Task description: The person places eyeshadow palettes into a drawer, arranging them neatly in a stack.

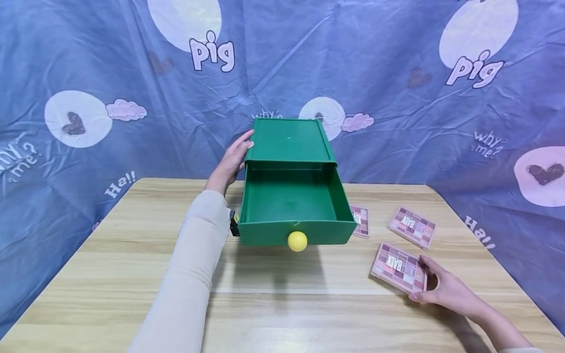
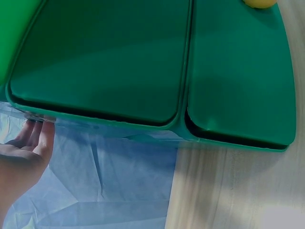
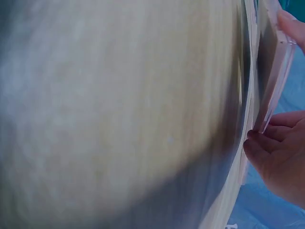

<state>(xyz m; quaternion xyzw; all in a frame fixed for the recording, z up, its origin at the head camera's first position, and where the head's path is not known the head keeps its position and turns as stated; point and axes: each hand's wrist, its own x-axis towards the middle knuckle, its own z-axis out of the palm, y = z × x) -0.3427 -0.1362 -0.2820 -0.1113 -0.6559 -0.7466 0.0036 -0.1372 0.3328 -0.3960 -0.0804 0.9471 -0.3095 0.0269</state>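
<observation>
A green drawer box [image 1: 289, 142] stands at the back middle of the wooden table [image 1: 309, 304]. Its drawer [image 1: 291, 206] with a yellow knob [image 1: 297, 241] is pulled out and looks empty. My left hand [image 1: 240, 149] lies with straight fingers against the box's left side; in the left wrist view its fingers [image 2: 38, 136] touch the box's edge [image 2: 95, 112]. My right hand [image 1: 423, 284] grips the near edge of a pink eyeshadow palette [image 1: 397, 267] at the front right. In the right wrist view the palette [image 3: 274, 71] sits between thumb and fingers [image 3: 267, 145].
Two more pink palettes lie on the table right of the drawer: one [image 1: 412, 227] further right, another [image 1: 360, 220] partly behind the drawer's corner. A blue printed cloth [image 1: 110, 98] hangs behind and along both sides of the table.
</observation>
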